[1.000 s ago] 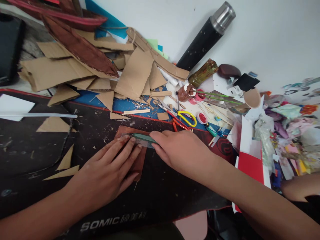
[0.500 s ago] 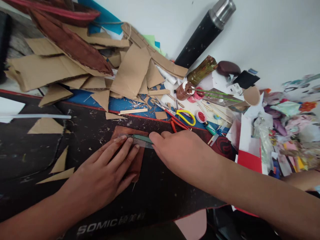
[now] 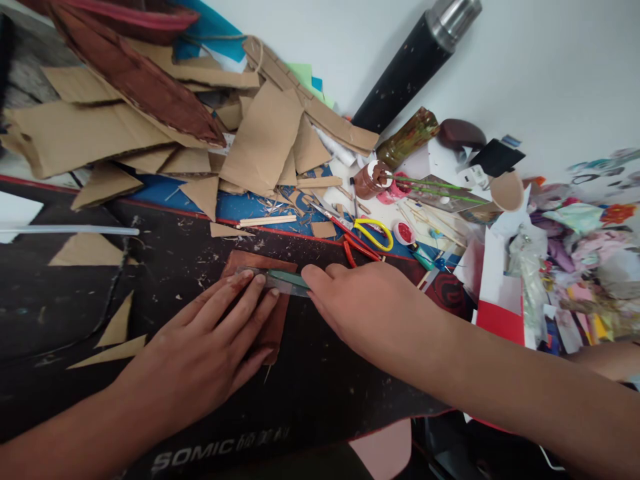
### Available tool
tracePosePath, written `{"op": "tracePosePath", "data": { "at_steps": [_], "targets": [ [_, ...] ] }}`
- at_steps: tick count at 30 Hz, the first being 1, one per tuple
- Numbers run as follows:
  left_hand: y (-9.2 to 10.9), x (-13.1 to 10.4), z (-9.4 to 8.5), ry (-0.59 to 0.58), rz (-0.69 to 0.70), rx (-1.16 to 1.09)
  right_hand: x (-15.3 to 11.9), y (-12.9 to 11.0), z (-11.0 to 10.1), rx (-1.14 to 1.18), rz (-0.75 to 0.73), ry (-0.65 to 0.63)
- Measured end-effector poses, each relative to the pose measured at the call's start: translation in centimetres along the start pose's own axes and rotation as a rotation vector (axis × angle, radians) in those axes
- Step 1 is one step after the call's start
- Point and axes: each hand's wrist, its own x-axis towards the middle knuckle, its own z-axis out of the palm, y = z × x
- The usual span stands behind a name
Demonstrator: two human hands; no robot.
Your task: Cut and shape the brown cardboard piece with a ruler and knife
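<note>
Card (image 3: pixel 276 327), painted reddish brown, lies flat on a black mat (image 3: pixel 325 380) in front of the wearer, partly under the left hand. White "SOMIC" lettering runs along the mat's near edge. The left hand (image 3: pixel 215 340) is open, palm down, its fingertips pressing a clear ruler (image 3: pixel 293 289) across the card. The right hand (image 3: pixel 370 300) is closed around a green tool (image 3: pixel 286 276) lying along the ruler; its tip is hard to make out. At far right, part of another person's arm (image 3: pixel 605 367) shows.

Left of the hands are small cardboard scraps (image 3: pixel 85 250). Beyond the card, scissors (image 3: pixel 373 235) with yellow handles lie near red handles (image 3: pixel 357 249) and pale sticks (image 3: pixel 267 221). Farther back are a cardboard pile (image 3: pixel 265 140), with a brown boat shape (image 3: pixel 140 87) on its left part, and a brown paint jar (image 3: pixel 373 179). A black flask (image 3: pixel 410 73) with a silver top stands beyond, by a white wall (image 3: pixel 550 67).
</note>
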Motion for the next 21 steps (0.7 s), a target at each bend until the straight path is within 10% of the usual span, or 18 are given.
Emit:
{"op": "tracePosePath", "data": {
  "at_steps": [21],
  "targets": [
    [0.10, 0.06, -0.21, -0.017, -0.004, 0.006, -0.51, 0.39, 1.11, 0.072, 0.044, -0.039]
  ]
}}
